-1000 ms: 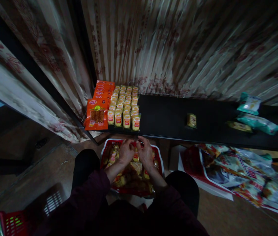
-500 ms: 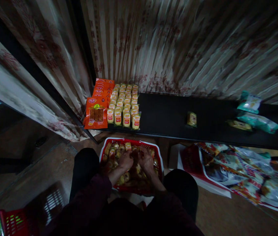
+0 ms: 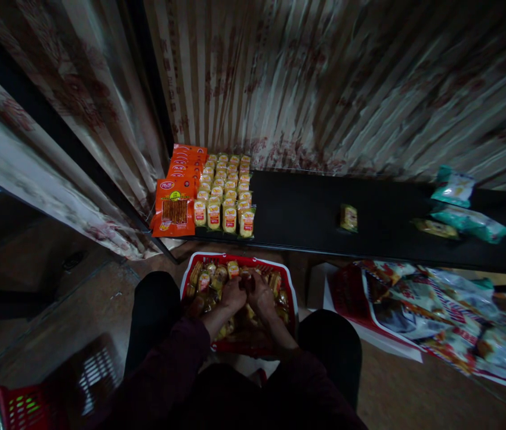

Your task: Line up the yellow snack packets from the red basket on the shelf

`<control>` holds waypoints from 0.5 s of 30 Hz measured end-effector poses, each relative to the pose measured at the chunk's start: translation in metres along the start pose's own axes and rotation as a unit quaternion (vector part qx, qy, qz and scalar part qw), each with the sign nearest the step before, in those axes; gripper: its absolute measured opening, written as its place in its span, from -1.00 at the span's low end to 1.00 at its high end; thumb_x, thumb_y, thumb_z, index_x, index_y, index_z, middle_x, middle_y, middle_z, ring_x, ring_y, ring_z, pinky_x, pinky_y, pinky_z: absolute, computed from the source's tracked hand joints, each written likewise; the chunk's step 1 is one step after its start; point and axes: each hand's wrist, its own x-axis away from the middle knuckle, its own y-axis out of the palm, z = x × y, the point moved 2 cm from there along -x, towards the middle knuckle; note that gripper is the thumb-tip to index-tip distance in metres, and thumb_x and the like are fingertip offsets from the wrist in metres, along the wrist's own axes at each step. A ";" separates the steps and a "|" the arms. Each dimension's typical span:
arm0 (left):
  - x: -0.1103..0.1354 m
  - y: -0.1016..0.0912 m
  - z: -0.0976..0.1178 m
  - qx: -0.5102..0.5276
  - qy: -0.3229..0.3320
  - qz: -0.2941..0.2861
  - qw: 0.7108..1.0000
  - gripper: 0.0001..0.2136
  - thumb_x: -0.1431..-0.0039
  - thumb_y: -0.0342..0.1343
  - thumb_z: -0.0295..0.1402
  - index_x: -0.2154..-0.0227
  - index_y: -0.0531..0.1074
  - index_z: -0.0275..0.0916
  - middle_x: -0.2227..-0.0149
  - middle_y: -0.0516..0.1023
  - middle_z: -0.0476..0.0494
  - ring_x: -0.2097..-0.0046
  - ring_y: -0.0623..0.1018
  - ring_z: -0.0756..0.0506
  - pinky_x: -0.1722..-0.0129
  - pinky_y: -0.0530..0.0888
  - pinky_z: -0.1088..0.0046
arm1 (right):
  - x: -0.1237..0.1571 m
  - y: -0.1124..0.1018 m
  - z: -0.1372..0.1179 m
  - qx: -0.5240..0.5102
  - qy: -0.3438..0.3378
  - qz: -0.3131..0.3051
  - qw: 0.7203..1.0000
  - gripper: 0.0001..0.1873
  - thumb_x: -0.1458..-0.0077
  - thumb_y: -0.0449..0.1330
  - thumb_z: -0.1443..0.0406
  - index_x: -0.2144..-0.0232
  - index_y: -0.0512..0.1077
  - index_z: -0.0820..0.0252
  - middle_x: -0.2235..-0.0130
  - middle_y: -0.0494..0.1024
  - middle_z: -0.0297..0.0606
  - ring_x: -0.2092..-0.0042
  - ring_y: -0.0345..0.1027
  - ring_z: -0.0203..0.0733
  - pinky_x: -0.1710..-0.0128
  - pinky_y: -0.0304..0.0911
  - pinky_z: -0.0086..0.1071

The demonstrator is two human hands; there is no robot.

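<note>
My left hand (image 3: 234,294) and my right hand (image 3: 260,292) are close together over a red basket (image 3: 292,280) with a white rim, between my knees. Inside lie many small wrapped snack cakes (image 3: 203,280) in clear and yellow packaging. Both hands have their fingers curled inward, almost meeting. Something dark shows between the fingertips, too dim to make out. Just beyond my left fingertips a wrapped cake (image 3: 233,268) with an orange-and-white label stands among the others.
A black shelf (image 3: 298,206) runs behind the basket. It bears orange snack packets (image 3: 175,209), rows of upright wrapped cakes (image 3: 230,218), a lone cake (image 3: 349,218) and teal bags (image 3: 454,186). Right: a basket of snack bags (image 3: 441,310). Lower left: a red basket (image 3: 24,406).
My hands have drawn closer together, the left moving slightly to the right and the right slightly to the left. More of the cakes on the basket's left side show.
</note>
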 end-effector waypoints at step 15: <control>-0.007 0.005 -0.011 0.068 -0.001 0.010 0.998 -0.59 -0.03 -0.06 -0.64 0.04 0.40 -0.32 0.01 0.53 -0.23 0.00 0.52 -0.04 0.00 0.37 0.51 | 0.000 0.006 0.009 -0.058 0.030 0.026 0.998 -0.59 -0.06 0.06 0.25 0.02 0.38 0.16 0.05 0.54 -0.06 0.02 0.45 -0.02 -0.03 0.30 -0.11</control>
